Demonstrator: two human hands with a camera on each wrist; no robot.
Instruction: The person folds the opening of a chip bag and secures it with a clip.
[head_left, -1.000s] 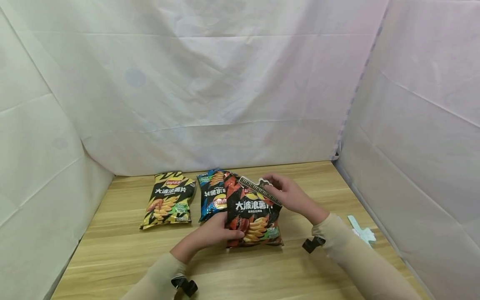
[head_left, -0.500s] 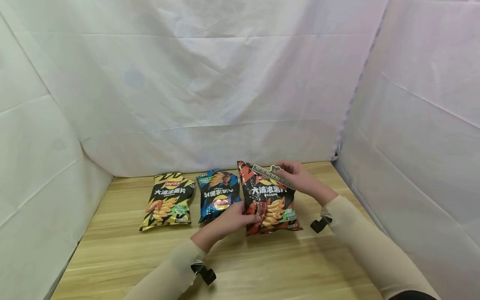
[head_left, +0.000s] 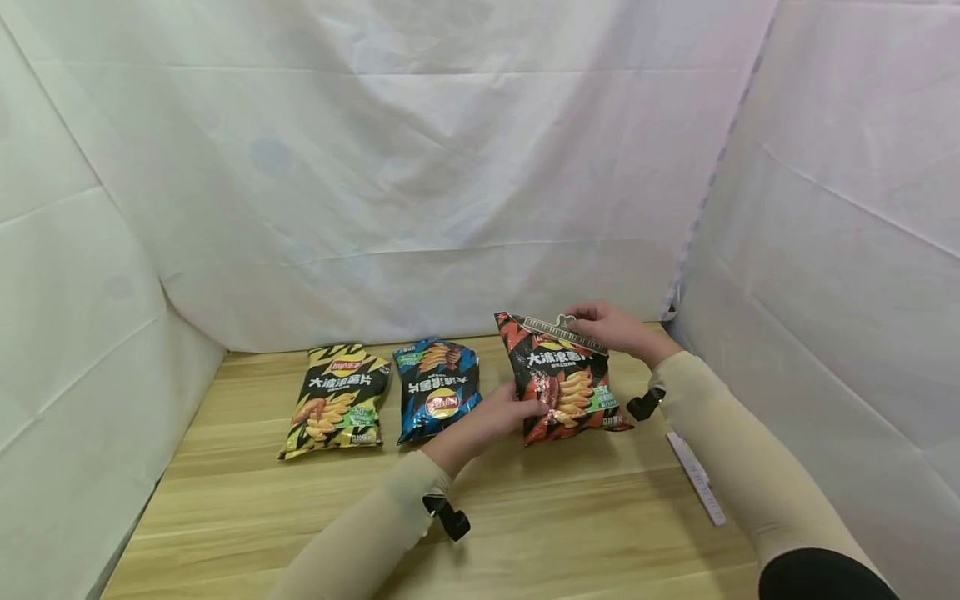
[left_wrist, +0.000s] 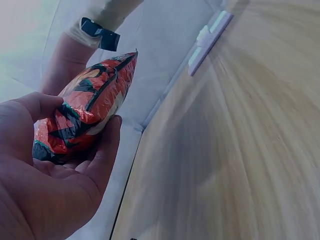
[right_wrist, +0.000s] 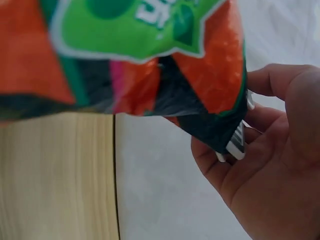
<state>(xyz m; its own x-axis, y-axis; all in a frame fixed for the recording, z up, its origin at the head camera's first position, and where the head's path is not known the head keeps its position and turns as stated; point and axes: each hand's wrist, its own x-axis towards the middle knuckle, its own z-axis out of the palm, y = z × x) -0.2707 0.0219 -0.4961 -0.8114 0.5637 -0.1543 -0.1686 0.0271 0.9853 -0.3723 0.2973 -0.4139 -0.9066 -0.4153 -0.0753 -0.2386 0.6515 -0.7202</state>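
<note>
A red and black chip bag (head_left: pixel 562 392) is lifted over the wooden table (head_left: pixel 540 525), right of centre. A pale bag clip (head_left: pixel 566 336) with ruler-like marks lies across its top. My left hand (head_left: pixel 495 414) grips the bag's lower left side; in the left wrist view the thumb and fingers hold the bag (left_wrist: pixel 95 105) from both sides. At the upper right, my right hand (head_left: pixel 618 330) pinches the clip. From the right wrist, the clip's end (right_wrist: pixel 236 142) shows between the right hand (right_wrist: pixel 275 150) and the bag's corner, with the rest hidden.
A yellow and black chip bag (head_left: pixel 337 400) lies at the left, and a blue one (head_left: pixel 438 390) lies upside down beside it. Near the table's right edge is another clip (head_left: pixel 696 477), pale purple and mint. White cloth walls (head_left: pixel 420 167) stand behind and at both sides.
Both hands have carried the red bag with its clip rightward and away from me, off the blue bag. The blue bag is now fully uncovered, and the yellow bag has stayed put.
</note>
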